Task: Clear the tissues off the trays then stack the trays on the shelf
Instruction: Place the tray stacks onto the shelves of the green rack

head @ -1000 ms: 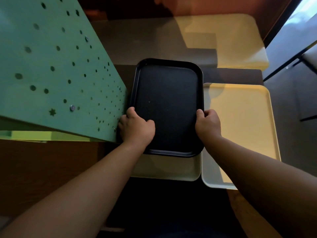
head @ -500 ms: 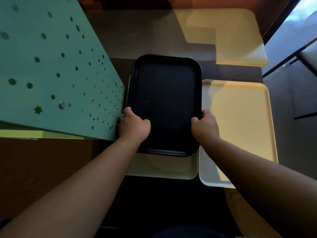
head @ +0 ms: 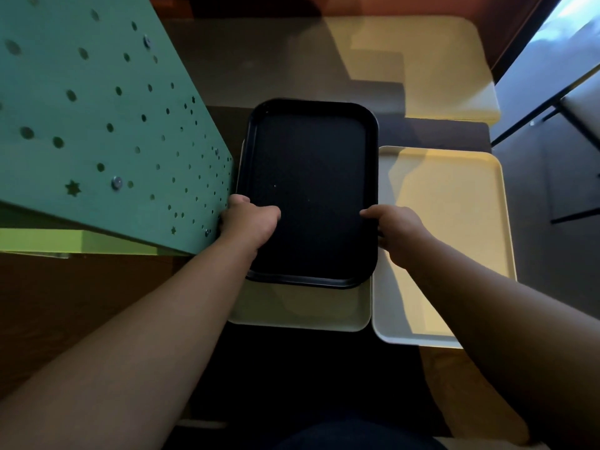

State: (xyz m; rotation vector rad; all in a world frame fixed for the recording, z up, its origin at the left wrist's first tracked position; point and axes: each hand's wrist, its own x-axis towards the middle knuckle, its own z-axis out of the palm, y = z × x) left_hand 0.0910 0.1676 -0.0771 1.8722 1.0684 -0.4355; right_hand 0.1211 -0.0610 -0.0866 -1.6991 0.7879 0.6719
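Observation:
A black tray (head: 311,190) lies over a cream tray (head: 302,310), whose near part sticks out below it. My left hand (head: 248,220) grips the black tray's left rim, thumb on top. On the opposite side my right hand (head: 394,227) holds the right rim. Another cream tray (head: 454,203) sits flat to the right, partly under my right forearm. No tissue shows on any tray.
A green perforated panel (head: 97,125) of the shelf slants in at the left, touching the black tray's left side. A pale cushioned bench (head: 438,66) lies beyond. Dark metal legs (head: 552,102) stand at the far right.
The black tray has shifted slightly away from me and leftward over the cream tray. Both hands kept their hold on its rims, and the view tilted a little.

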